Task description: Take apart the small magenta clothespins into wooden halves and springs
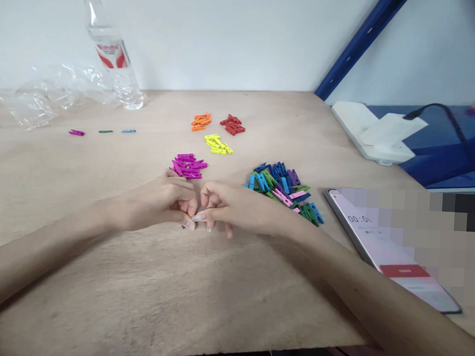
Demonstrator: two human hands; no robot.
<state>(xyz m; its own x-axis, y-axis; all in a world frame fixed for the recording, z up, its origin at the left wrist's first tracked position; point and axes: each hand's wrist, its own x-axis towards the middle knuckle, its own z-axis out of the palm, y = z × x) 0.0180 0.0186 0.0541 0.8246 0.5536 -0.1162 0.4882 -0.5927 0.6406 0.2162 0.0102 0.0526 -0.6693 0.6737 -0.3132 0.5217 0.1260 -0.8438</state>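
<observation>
My left hand (156, 203) and my right hand (228, 207) meet at their fingertips in the middle of the plywood table (102, 181). A purple mini clothes peg (184, 227) shows just below my left fingertips, mostly hidden. Behind my hands lies a magenta peg pile (188, 166). A mixed pile of blue, green, purple and pink pegs (279, 184) sits just past my right hand. Farther back are yellow pegs (217, 143), orange pegs (201, 121) and red pegs (232, 124). Whatever lies between my fingertips is hidden.
Single magenta (76, 132), green (105, 131) and blue pegs (128, 131) lie in a row at left. Behind them are a plastic water bottle (112, 49) and crumpled clear plastic (46, 96). A phone (377, 244) lies at right, beside a blue shelf upright (359, 46).
</observation>
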